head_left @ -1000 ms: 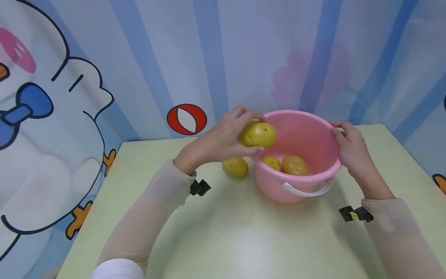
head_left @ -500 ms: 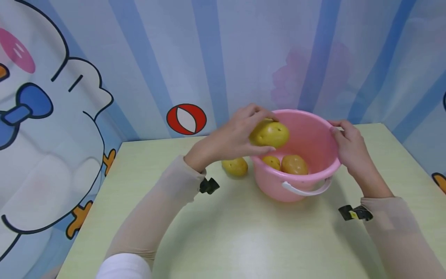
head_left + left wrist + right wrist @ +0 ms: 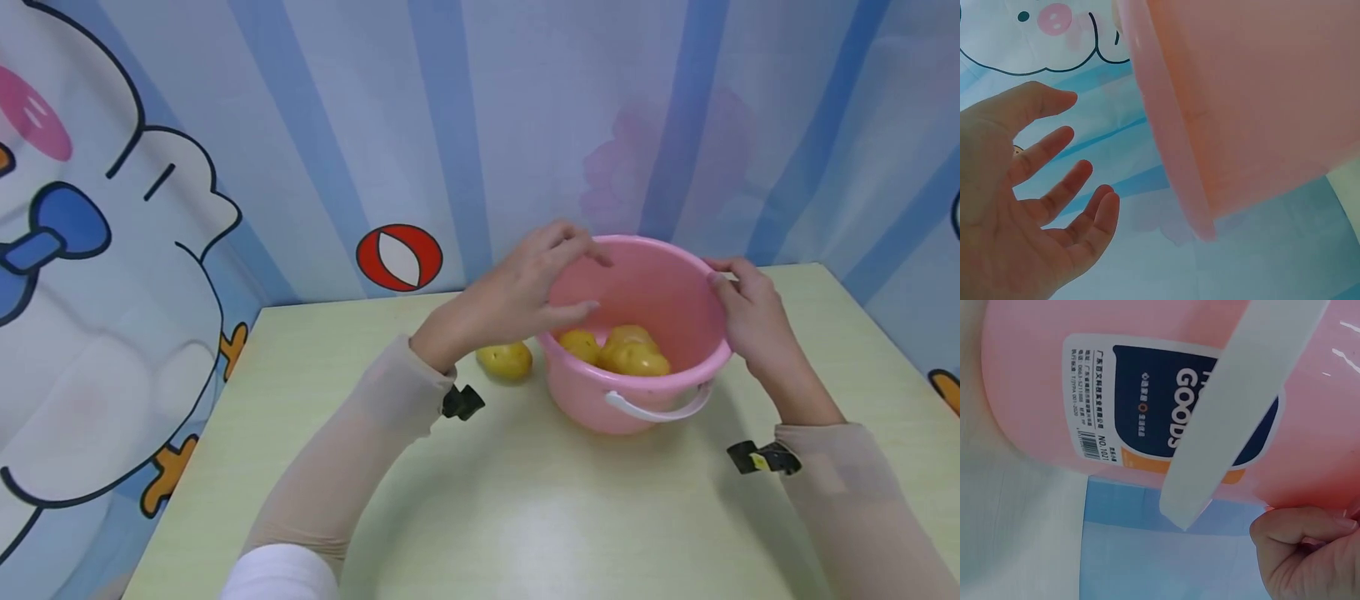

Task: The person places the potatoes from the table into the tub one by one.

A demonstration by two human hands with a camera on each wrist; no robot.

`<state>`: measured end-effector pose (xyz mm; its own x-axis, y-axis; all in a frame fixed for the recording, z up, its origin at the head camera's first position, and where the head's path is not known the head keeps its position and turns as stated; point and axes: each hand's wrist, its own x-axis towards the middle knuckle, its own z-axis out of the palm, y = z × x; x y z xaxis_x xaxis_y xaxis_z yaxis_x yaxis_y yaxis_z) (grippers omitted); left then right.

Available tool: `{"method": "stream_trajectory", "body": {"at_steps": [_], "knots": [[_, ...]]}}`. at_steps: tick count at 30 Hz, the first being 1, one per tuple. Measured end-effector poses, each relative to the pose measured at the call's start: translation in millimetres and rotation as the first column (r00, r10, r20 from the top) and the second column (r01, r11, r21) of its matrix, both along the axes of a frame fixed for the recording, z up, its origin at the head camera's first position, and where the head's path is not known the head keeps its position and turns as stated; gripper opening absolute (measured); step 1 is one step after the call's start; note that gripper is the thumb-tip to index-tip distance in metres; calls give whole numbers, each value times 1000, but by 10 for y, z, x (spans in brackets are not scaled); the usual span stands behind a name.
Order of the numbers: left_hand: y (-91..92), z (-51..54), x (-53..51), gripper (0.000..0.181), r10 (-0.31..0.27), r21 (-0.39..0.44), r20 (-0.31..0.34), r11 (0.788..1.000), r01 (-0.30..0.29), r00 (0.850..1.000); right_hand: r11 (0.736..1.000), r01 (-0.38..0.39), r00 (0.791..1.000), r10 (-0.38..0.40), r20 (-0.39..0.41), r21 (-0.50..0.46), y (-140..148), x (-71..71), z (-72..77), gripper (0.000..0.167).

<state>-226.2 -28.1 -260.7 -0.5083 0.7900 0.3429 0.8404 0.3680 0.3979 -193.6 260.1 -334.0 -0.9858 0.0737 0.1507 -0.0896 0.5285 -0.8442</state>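
A pink bucket (image 3: 600, 408) stands on the table with several yellow potatoes (image 3: 633, 358) inside. Over its left rim my left hand (image 3: 525, 287) hovers with spread, slightly bent fingers and nothing in them. In the left wrist view the same hand (image 3: 1041, 200) is apart from the bucket wall (image 3: 1260, 106). My right hand (image 3: 757, 325) grips the bucket's right rim, thumb towards the inside; the right wrist view shows this hand (image 3: 1310, 556) at the edge of the bucket. One more potato (image 3: 506, 362) lies on the table left of the bucket, below my left wrist.
The bucket's white handle (image 3: 660, 412) hangs down at the front. A labelled sticker (image 3: 1147, 412) is on the bucket's side. The pale table (image 3: 525, 517) meets a printed blue-striped backdrop (image 3: 525, 125) behind and at both sides.
My left hand has moved right over the bucket and let go of its potato, which now lies inside with the others. The right hand keeps its hold on the rim.
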Motion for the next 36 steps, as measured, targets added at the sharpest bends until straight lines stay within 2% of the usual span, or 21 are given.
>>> {"method": "stream_trajectory", "body": {"at_steps": [7,14,26,36], "knots": [[-82,-79,-32,33,15,11,23,1000,-16,1000,1000,0,1000,0,-5,5,-23,1,0,51],[-159,-84,-30,35,57,-3,57,998,-57,997,1000,-5,1000,5,-11,-7,-10,8,2,51],[-288,-118,-58,35,78,13,54,997,-79,995,1000,-5,1000,5,-9,-9,-4,5,-11,51],[-420,-129,-77,38,136,22,50,990,-137,989,1000,-5,1000,5,-11,-12,-3,9,-6,52]]}}
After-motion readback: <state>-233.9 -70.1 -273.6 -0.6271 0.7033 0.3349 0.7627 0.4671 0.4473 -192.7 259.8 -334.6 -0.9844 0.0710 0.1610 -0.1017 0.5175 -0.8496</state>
